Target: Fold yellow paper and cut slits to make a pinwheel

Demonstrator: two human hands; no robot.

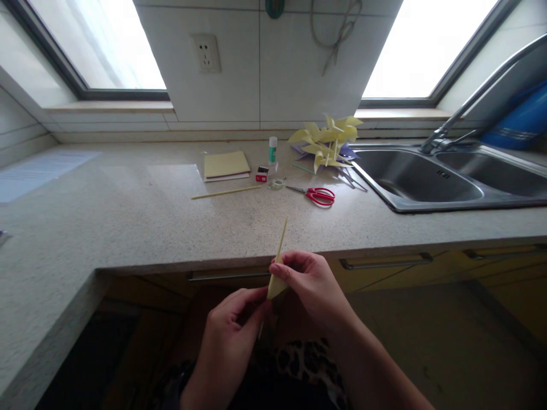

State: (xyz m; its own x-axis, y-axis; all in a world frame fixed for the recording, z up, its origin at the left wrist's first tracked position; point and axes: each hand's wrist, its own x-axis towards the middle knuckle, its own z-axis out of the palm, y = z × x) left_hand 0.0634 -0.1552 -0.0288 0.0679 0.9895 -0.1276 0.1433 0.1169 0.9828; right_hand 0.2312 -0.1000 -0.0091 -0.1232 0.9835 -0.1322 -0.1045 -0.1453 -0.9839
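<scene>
L hand (235, 326) & R hand (308, 286) are pinching folded yel. paper (276, 286); red-handled scissors (311, 192) are lying approx. 1 o'clock of it, on tabletop (141, 222).

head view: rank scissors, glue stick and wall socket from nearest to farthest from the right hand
1. Scissors: just ahead of the right hand, lying flat.
2. Glue stick: farther back and to the left, standing upright.
3. Wall socket: farthest, up high on the left.
</scene>
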